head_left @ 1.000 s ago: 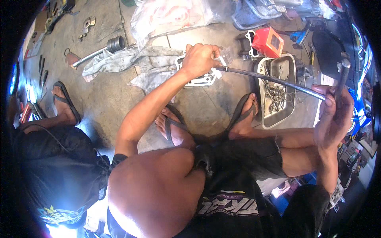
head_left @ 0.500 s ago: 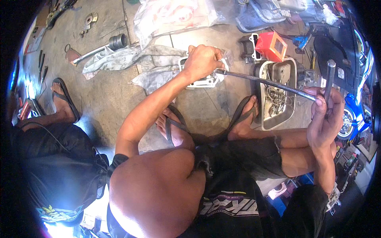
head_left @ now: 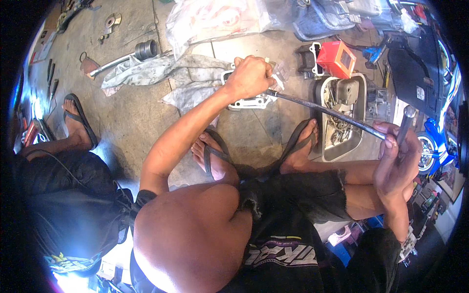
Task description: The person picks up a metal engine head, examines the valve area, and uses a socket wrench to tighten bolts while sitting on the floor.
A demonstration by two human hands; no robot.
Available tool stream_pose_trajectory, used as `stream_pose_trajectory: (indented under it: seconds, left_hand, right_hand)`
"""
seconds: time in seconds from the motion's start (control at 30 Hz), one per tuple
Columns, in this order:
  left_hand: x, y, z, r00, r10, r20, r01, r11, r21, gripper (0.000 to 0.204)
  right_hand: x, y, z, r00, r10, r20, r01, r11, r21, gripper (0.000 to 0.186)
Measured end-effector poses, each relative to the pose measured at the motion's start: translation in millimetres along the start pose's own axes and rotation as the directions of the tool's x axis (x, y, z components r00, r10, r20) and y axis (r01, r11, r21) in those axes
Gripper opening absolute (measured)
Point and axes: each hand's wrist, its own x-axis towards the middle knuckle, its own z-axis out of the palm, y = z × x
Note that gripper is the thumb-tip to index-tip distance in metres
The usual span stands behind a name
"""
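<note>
A long dark T-handle wrench (head_left: 327, 113) stretches from the white-edged metal engine part (head_left: 251, 103) out to the right. My left hand (head_left: 250, 77) is closed over the wrench's inner end, right above the engine part, and hides the tip and much of the part. My right hand (head_left: 403, 154) has its fingers wrapped round the outer end, where the short cross bar sticks up past the thumb. Grey stained cloth (head_left: 195, 73) lies beside and partly behind the engine part.
At right stands a metal pan (head_left: 360, 139) with metal parts inside, close to my sandalled foot (head_left: 299, 144). Behind it sits a red box (head_left: 337, 59). A rod with a black cylinder (head_left: 145, 50) lies at far left. Another person's foot (head_left: 76, 124) is at left.
My right hand has come nearer to me, swinging the wrench's outer end down with it. The cross bar has dropped too. My left hand stays over the engine part.
</note>
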Motion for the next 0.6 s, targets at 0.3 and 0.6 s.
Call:
stream_pose_trajectory:
  seconds: [0.3, 0.6]
  left_hand:
    - [-17.4, -2.3, 7.6, 0.931, 0.172, -0.323, -0.183, 0.983, -0.002, 0.016]
    - [-1.4, -6.4, 0.1, 0.983, 0.053, -0.173, -0.11, 0.935, -0.336, 0.022]
  right_hand:
    - [30.3, -43.4, -3.4, 0.906, 0.103, 0.412, -0.152, 0.984, 0.089, 0.019]
    - [44.9, -47.6, -4.3, 0.924, 0.084, 0.374, -0.099, 0.995, 0.019, 0.012]
